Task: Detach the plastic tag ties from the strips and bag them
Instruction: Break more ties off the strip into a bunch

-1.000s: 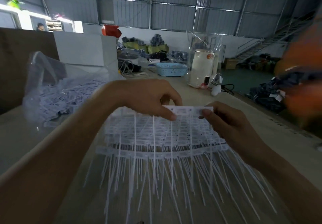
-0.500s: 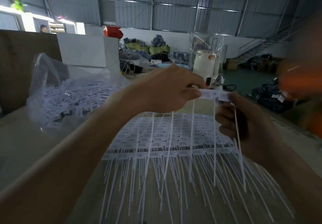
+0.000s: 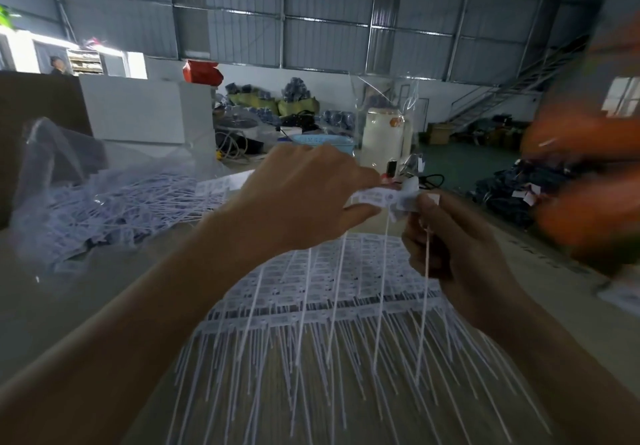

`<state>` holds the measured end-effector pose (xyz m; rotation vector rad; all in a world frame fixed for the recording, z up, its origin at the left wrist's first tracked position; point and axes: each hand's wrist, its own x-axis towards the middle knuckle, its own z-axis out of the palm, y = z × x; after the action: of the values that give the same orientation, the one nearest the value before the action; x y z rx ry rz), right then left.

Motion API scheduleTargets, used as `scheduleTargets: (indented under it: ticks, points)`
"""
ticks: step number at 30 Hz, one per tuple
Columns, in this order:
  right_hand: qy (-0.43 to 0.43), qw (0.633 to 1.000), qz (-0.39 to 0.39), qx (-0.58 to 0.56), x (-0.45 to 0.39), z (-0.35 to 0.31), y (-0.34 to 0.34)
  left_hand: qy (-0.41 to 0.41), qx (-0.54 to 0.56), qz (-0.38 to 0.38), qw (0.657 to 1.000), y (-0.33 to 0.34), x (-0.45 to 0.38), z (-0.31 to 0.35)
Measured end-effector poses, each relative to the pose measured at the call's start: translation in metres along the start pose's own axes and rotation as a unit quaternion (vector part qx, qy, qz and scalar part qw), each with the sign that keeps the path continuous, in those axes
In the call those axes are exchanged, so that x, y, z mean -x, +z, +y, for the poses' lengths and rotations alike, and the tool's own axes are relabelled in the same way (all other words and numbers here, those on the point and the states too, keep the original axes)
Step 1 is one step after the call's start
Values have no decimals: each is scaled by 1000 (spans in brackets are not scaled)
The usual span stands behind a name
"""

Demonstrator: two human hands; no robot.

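A white strip of tag ties [image 3: 372, 198] is lifted above the table, its thin tails hanging down. My left hand [image 3: 298, 199] pinches the strip's left part between thumb and fingers. My right hand [image 3: 450, 237] pinches the end tie at the strip's right end, where the tag looks twisted away from the rest. Below lies a stack of more tie strips [image 3: 318, 292] with tails fanned toward me. At the left, a clear plastic bag [image 3: 72, 195] holds several loose white ties.
The wooden table [image 3: 104, 292] runs forward to a blue basket [image 3: 322, 140] and a white cylinder in clear wrap [image 3: 381, 140]. An orange, blurred shape [image 3: 588, 174] fills the right edge. Dark bundles [image 3: 502, 192] lie on the floor at right.
Both hands have raised the strip off the stack to chest height. The right hand has bent the end tie away from the strip.
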<state>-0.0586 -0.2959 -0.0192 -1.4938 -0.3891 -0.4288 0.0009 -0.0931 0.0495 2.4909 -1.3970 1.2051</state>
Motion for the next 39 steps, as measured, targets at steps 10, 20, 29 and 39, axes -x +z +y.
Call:
scheduleTargets:
  ticks: [10, 20, 29, 39]
  points:
    - [-170, 949, 27, 264, -3, 5, 0, 16, -14, -57, 998, -3, -1, 4]
    - [-223, 918, 44, 325, -4, 8, 0, 18, -8, -91, 996, -1, -1, 6]
    - [-303, 854, 64, 419, -2, 12, -5, -21, 247, -107, 963, 0, 0, -3]
    - [-139, 904, 121, 385, -12, 13, -13, -8, 250, -93, 964, -5, -1, -3]
